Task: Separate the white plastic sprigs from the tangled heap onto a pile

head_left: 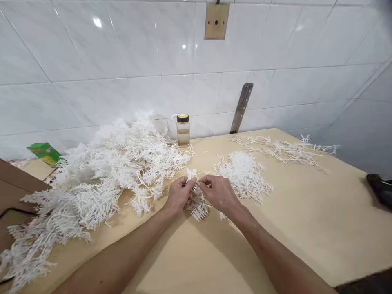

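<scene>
My left hand (180,192) is closed in a pinch on a small white feathery sprig (199,204), whose frilled tips hang below my fingers over the table. Right beside it, my right hand (217,190) pinches at the same sprig, thumb and forefinger meeting near my left fingertips. A thin white stem runs by the right fingers. To the left spreads a large heap of white feathery foliage (122,159). Just behind my right hand lies a smaller pile of white sprigs (245,173). The exact grip point is partly hidden by my fingers.
Bare white stems (284,151) lie at the table's back right. A lidded jar (183,132) with liquid stands by the tiled wall, near a leaning dark metal strip (241,108). A green box (45,152) and brown cardboard (18,179) are left; a black object (379,190) is right.
</scene>
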A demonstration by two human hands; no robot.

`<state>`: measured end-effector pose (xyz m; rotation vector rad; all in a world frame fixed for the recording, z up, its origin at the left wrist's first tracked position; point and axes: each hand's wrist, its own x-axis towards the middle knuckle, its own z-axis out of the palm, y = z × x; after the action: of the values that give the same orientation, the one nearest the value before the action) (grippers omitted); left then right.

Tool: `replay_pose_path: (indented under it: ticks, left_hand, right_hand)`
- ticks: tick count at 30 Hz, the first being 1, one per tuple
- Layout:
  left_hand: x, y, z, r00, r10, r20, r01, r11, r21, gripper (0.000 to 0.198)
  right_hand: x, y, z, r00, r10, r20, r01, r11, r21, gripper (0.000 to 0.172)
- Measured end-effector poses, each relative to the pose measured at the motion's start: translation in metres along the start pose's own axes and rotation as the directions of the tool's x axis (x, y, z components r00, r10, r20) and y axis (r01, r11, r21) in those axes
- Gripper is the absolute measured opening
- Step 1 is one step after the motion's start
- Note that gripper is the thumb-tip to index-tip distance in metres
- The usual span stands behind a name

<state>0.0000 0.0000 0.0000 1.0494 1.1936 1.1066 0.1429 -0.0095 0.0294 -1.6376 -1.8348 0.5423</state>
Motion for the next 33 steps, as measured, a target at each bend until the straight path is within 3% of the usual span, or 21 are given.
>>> replay_pose_path:
  ticks: [8,16,26,30,33]
  left_hand:
    - [-0.003,0.008,-0.001,0.999,-0.026,0.040,0.025,0.999,0.025,0.041]
    - [-0.002,0.011,-0.005,0.999,-0.039,0.034,0.039,0.999,-0.002,0.042]
    - [0.001,0.014,-0.009,0.996,-0.020,0.092,0.019,1.000,0.020,0.043]
    - [-0.001,0.012,-0.006,0.990,-0.048,0.136,0.060,0.994,-0.089,0.046]
    - [-0.004,0.010,-0.002,0.996,-0.023,0.089,0.035,0.989,-0.142,0.048]
  right_hand:
    - [0.001,0.003,0.006,1.000,-0.018,-0.012,0.017,0.999,-0.034,0.025]
    - [-0.002,-0.003,0.017,0.993,-0.108,-0.037,0.098,0.973,-0.209,0.017]
    - [-0.003,0.004,0.012,0.973,-0.232,0.011,0.231,0.965,-0.123,0.016]
    - [-0.004,-0.002,0.017,0.985,-0.175,0.008,0.175,0.982,-0.074,0.014]
    - [-0.004,-0.007,0.020,0.998,-0.063,0.011,0.064,0.997,-0.040,0.011]
